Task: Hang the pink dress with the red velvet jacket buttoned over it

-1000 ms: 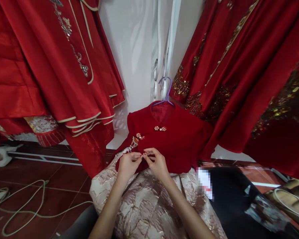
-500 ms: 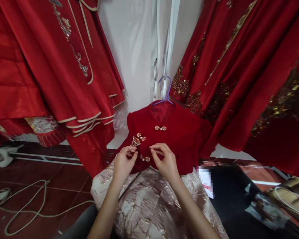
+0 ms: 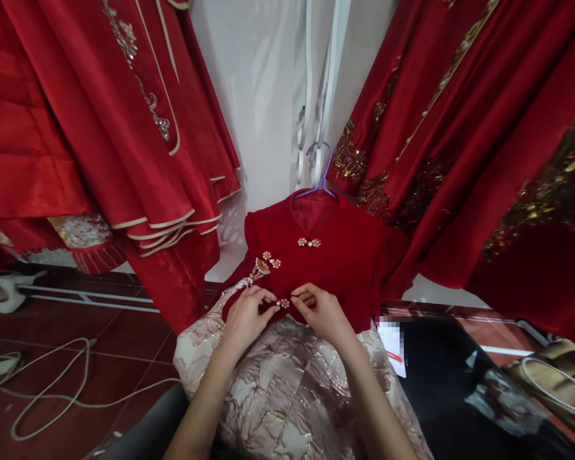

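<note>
A dark red jacket (image 3: 352, 262) lies over pale brocade cloth (image 3: 287, 396), with a purple hanger (image 3: 323, 184) in its collar. My left hand (image 3: 250, 314) is closed at the lower jeweled clasp (image 3: 282, 303), its thumb and fingers on the left end, which they hide. Just right of that clasp, my right hand (image 3: 320, 308) makes a pinch against the jacket front; whatever is between its fingertips cannot be made out. Another jeweled clasp (image 3: 309, 243) sits below the collar. A fan-shaped brooch (image 3: 260, 268) with dangling strands lies above my left hand, beside small flower ornaments (image 3: 271, 259).
Red garments (image 3: 91, 128) hang at the left, and red gowns with gold sequins (image 3: 349, 153) at the right. White cable (image 3: 52, 396) loops over the tiled floor. A black surface (image 3: 445, 383) at the right carries clear plastic (image 3: 508, 402); a white card (image 3: 391, 348) lies by the brocade.
My left hand has moved right and down, from beneath the brooch to the lower clasp. My right hand has shifted slightly lower, still pinched. The view has tilted a little.
</note>
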Demonstrator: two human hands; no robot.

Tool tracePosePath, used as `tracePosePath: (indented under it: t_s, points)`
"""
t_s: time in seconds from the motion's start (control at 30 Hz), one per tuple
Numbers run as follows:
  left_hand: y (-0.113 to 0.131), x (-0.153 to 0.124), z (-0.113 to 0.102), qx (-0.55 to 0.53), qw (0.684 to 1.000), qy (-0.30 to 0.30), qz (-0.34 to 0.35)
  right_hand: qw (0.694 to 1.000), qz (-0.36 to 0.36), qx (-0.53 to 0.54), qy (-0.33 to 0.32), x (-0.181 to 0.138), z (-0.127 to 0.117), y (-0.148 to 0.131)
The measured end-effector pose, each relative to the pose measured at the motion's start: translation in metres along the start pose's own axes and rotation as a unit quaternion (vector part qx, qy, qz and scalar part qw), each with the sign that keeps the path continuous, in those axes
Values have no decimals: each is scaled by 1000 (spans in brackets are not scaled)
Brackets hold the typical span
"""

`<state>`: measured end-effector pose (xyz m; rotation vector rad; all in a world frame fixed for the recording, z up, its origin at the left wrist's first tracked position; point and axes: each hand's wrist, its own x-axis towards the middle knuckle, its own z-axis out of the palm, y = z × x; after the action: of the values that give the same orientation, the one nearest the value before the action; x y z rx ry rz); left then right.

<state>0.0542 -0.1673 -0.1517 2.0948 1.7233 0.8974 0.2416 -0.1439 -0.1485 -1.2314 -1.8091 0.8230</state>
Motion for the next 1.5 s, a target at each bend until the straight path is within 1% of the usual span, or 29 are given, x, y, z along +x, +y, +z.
tracePosePath:
  t_s: [0.07, 0.17, 0.27, 0.43, 0.57, 0.7, 0.8, 0.87, 0.9, 0.97, 1.03, 1.07, 1.13, 1.2, 1.33, 1.4, 1.5]
  points:
    - [0, 0, 1, 11, 1000, 4, -1, 999, 22, -20, -18, 1, 2, 8]
    - [3, -1, 2, 27, 1000, 15, -1, 998, 32, -41, -23, 2, 7, 16]
    - [6, -1, 2, 37, 999, 26, 10, 998, 15, -45, -28, 4, 13, 20]
    - [7, 0, 2, 47, 997, 51, 39, 999, -5, -6, -34, 5, 17, 19]
    - [5, 1, 5, 2, 997, 61, 40, 999, -16, 37, -31, 4, 17, 15]
    - [4, 0, 8, -46, 997, 59, 17, 997, -15, 63, -39, 3, 17, 10]
    - [5, 2, 6, -96, 994, 41, 14, 995, -14, 87, -56, 2, 9, 9]
    - [4, 8, 2, -135, 990, 36, 19, 989, -23, 117, -88, 0, -2, 6]
    - [3, 13, 0, -148, 988, 48, 19, 984, -30, 131, -114, -2, -9, 5]
    - [1, 25, -6, -145, 984, 100, 25, 974, -42, 151, -161, -5, -22, 0]
    - [-1, 40, -13, -93, 984, 140, 59, 970, -45, 159, -181, -8, -31, -4]
    - [-2, 48, -17, -52, 985, 142, 86, 970, -44, 158, -181, -9, -33, -6]
    - [-4, 60, -25, 30, 983, 116, 140, 972, -43, 152, -174, -9, -33, -7]
    - [-7, 70, -34, 86, 977, 70, 180, 974, -42, 143, -173, -9, -30, -7]
    - [-12, 80, -49, 117, 966, 5, 229, 974, -46, 140, -172, -8, -28, -5]
    - [-13, 82, -54, 124, 962, -7, 241, 974, -49, 143, -171, -8, -28, -5]
    - [-12, 87, -57, 128, 959, -4, 254, 974, -49, 137, -172, -8, -29, -7]
